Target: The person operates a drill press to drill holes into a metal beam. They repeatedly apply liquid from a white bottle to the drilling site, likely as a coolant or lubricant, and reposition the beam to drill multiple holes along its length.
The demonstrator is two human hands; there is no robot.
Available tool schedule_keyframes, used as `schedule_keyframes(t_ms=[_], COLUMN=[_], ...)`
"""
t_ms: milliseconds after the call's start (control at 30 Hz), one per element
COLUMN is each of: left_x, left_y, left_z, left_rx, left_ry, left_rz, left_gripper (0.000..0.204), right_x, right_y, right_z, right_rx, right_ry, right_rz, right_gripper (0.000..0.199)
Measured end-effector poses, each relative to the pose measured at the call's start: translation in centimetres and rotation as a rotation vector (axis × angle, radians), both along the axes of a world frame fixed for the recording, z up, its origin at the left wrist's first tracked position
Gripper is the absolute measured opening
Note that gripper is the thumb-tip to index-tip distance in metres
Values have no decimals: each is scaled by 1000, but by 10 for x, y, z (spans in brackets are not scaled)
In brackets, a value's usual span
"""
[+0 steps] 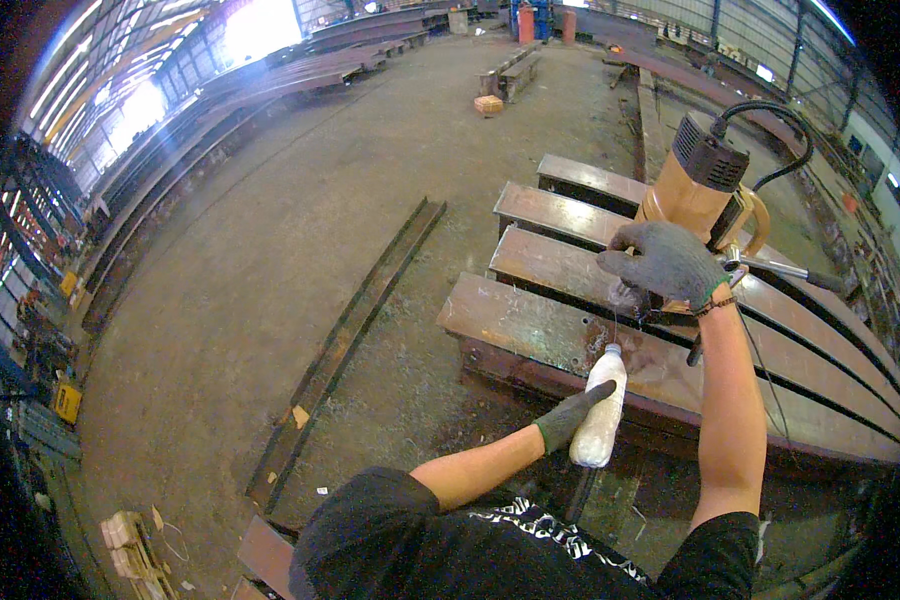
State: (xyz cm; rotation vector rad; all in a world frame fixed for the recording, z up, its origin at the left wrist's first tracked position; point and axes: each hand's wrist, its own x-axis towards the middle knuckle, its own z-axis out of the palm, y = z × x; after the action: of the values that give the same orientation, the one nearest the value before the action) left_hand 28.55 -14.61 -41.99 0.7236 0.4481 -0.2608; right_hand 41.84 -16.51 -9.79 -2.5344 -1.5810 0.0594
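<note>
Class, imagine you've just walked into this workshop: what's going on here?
A person in grey gloves holds a white bottle in the left hand, its narrow tip pointing away from them, over the nearest steel beam. The right hand is by the lower part of a yellow-and-black machine standing on the beams; whether it touches the machine is unclear.

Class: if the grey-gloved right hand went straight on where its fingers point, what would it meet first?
Probably nothing: leftward, the right hand would likely pass above the long brown steel beams, though height is unclear.
</note>
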Motion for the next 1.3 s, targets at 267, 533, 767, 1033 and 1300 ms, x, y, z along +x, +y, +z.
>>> schedule_keyframes(t_ms=[267,533,767,1033,1300], left_x=[-1,0,4,4,5], left_y=[-3,-2,-5,-4,-4], left_z=[0,-6,-10,-15,-9], left_rx=[-7,12,-91,-133,-146], left_ry=[-14,-79,-85,-59,-37], left_rz=[-3,-2,-27,-39,-36], left_gripper=[61,69,60,53,55], right_x=[2,7,2,4,4], right_y=[0,2,-1,1,2], right_z=[-6,-11,-11,-14,-13], right_rx=[17,-7,28,-45,-66], right_ry=[51,-12,26,-37,-52], right_rz=[-47,-27,-38,-32,-44], right_gripper=[48,49,50,62,64])
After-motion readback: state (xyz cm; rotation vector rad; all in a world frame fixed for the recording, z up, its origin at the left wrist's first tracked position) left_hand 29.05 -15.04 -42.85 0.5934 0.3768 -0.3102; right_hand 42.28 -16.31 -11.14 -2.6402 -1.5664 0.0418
